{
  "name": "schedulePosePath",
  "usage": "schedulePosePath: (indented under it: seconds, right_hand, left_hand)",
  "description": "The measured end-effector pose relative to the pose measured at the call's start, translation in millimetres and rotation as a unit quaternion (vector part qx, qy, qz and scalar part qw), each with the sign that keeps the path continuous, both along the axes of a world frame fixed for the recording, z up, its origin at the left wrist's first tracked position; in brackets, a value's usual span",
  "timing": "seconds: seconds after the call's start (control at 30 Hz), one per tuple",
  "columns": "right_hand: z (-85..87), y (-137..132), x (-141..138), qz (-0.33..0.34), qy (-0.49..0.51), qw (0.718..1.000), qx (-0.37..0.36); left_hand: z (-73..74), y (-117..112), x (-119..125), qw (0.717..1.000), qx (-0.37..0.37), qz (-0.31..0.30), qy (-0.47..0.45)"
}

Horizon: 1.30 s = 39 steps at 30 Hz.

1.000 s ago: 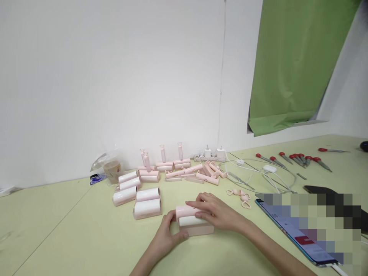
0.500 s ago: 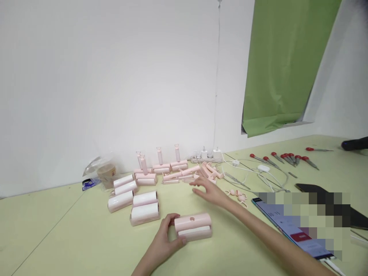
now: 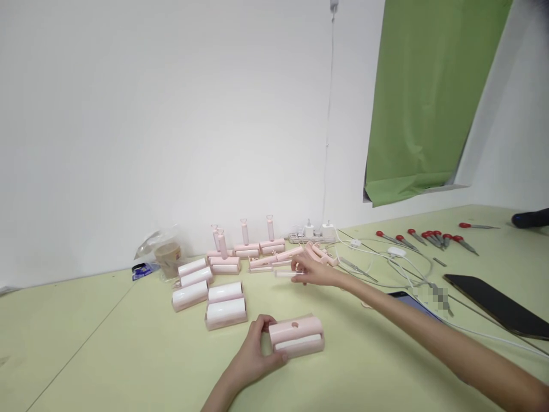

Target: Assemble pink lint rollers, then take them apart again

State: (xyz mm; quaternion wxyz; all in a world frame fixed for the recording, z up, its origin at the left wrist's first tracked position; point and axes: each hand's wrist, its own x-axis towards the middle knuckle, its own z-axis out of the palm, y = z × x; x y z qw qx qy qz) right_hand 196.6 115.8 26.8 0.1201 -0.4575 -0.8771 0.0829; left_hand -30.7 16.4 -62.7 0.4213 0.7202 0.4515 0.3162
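Observation:
My left hand (image 3: 259, 352) is wrapped round the left end of a pink lint roller body (image 3: 295, 332). A round hole shows in its upper cover and a white sticky roll sits below it. Farther back, my right hand (image 3: 309, 270) is closed on a slim, pale clear-pink stick-like piece (image 3: 282, 273), which points left. Just behind that hand lies a pile of loose pink handles (image 3: 317, 252). Under and beside my right forearm, small pink ring pieces (image 3: 366, 305) are mostly hidden.
Several white rolls (image 3: 227, 311) in clear covers lie left of my hands. Lint rollers with upright handles (image 3: 244, 232) line the wall. A power strip (image 3: 315, 237), cables, red-ended tools (image 3: 433, 237), a phone (image 3: 414, 302) and a black tablet (image 3: 497, 303) are to the right.
My right hand has closed its fingers on the pale stick-like piece near the handle pile. My left hand still holds the roller body. The view has shifted slightly.

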Motion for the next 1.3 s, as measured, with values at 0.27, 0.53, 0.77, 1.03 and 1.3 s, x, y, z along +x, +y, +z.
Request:
schedulePosePath:
  seconds: [0.27, 0.53, 0.77, 1.03, 1.3]
  right_hand:
    - [52.9, -70.1, 5.5, 0.175, -0.090, 0.980, -0.011]
    - [77.2, -70.0, -44.6, 0.107, -0.248, 0.962, -0.038]
    - [74.6, -65.9, -75.8, 0.089, -0.285, 0.953, -0.060]
    - [69.4, -63.4, -51.5, 0.093, -0.204, 0.968, -0.108]
    - [24.0, -18.6, 57.3, -0.051, -0.046, 0.998, -0.013]
  left_hand:
    - [-3.2, 0.2, 0.6, 1.000, 0.009, 0.010, -0.013]
    - [-1.1, -5.2, 3.7, 0.999, 0.005, 0.030, -0.013]
    - [0.2, -7.0, 5.2, 0.999, 0.001, 0.043, -0.008]
    - [4.2, -14.4, 10.7, 0.995, -0.004, 0.094, 0.033]
    - [14.6, -9.6, 5.0, 0.996, 0.004, 0.092, 0.012]
